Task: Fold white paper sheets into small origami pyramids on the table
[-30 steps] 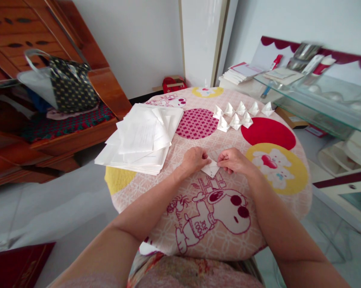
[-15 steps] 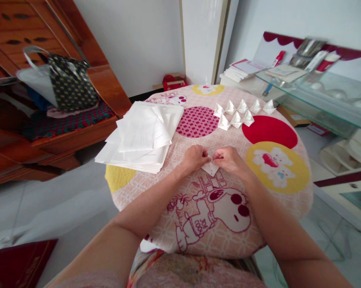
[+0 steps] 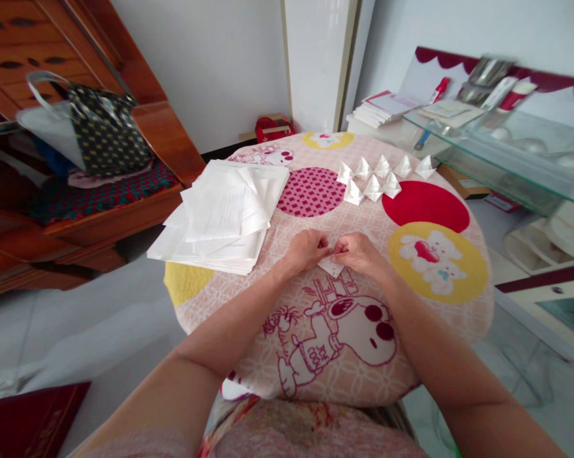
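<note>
The left hand (image 3: 307, 250) and right hand (image 3: 359, 252) sat pinched just beside each other, 2 bare forearms (image 3: 242, 318) slanting outward behind the grip.

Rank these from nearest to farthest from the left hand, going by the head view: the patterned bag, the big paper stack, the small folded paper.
1. Small folded paper: at the fingertips of the left hand, on its right.
2. Big paper stack: left of that hand, lying apart from it.
3. Patterned bag: far left, on the wooden bench.
</note>
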The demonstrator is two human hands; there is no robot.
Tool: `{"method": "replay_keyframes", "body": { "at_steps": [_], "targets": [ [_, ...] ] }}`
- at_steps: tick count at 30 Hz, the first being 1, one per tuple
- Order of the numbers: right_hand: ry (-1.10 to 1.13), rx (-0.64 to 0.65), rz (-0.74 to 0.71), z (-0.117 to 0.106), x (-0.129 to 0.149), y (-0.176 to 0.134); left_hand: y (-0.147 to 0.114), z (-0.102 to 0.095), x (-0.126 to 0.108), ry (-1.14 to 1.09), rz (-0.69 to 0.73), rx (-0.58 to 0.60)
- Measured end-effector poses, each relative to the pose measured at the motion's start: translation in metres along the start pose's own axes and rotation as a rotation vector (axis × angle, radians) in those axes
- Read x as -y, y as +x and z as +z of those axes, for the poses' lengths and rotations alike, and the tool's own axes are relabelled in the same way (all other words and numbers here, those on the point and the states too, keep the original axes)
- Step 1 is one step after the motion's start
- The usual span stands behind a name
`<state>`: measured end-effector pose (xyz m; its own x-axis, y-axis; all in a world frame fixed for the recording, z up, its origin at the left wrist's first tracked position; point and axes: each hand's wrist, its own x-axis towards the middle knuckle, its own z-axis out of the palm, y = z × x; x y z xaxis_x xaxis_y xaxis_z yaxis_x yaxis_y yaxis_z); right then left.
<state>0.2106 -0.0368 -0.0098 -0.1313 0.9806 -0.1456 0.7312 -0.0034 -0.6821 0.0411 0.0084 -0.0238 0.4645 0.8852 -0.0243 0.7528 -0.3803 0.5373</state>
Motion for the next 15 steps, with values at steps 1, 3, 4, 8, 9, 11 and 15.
{"method": "replay_keyframes", "body": {
  "at_steps": [1, 3, 4, 8, 9, 11, 15],
  "targets": [
    [-0.011, -0.008, -0.005, 0.000, 0.000, 0.000, 0.000, 0.000, -0.001, 0.004, -0.004, 0.004],
    [-0.027, -0.015, -0.014, -0.001, -0.001, 0.000, -0.001, 0.000, -0.002, 0.009, -0.011, 0.009],
    [-0.026, -0.015, -0.012, -0.003, -0.002, 0.001, -0.001, 0.000, -0.002, 0.010, -0.015, 0.010],
    [0.018, 0.015, 0.064, -0.013, -0.010, 0.001, -0.002, -0.001, -0.003, 0.006, -0.028, 0.015],
    [0.030, 0.028, 0.090, -0.016, -0.012, 0.001, -0.002, -0.001, -0.003, 0.006, -0.025, 0.014],
    [0.052, 0.053, 0.143, -0.022, -0.015, -0.001, -0.002, 0.000, -0.002, 0.004, -0.012, 0.008],
    [0.136, 0.074, 0.207, -0.030, -0.018, -0.002, -0.002, 0.000, -0.002, -0.002, -0.015, 0.011]
  ]
}}
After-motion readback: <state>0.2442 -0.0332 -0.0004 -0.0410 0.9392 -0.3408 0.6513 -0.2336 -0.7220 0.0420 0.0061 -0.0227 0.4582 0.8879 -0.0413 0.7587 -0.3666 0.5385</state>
